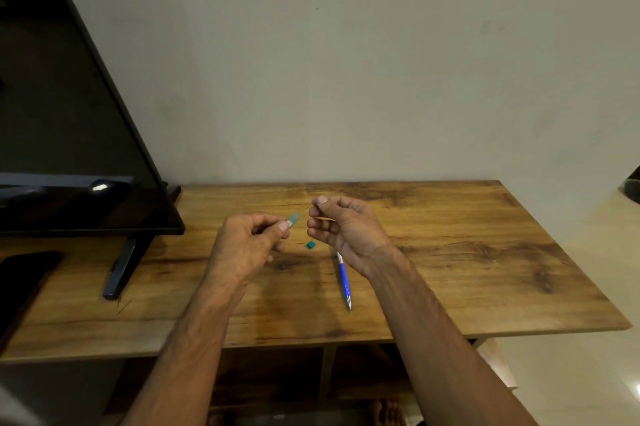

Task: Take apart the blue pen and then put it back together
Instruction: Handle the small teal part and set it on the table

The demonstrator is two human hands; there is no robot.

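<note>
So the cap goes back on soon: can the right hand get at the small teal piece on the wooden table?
Probably yes: the small teal piece lies uncovered just below the right hand, though its fingers pinch a thin rod.

one view only, worn on the head, looking forward and steeply down over both forearms at a wooden table (450, 252) against a wall (346, 61). wide-angle, so edges bow. the fingers (320, 214) sit near frame centre at arm's reach; a tv (69, 113) lies left of them, floor right and below.
</note>
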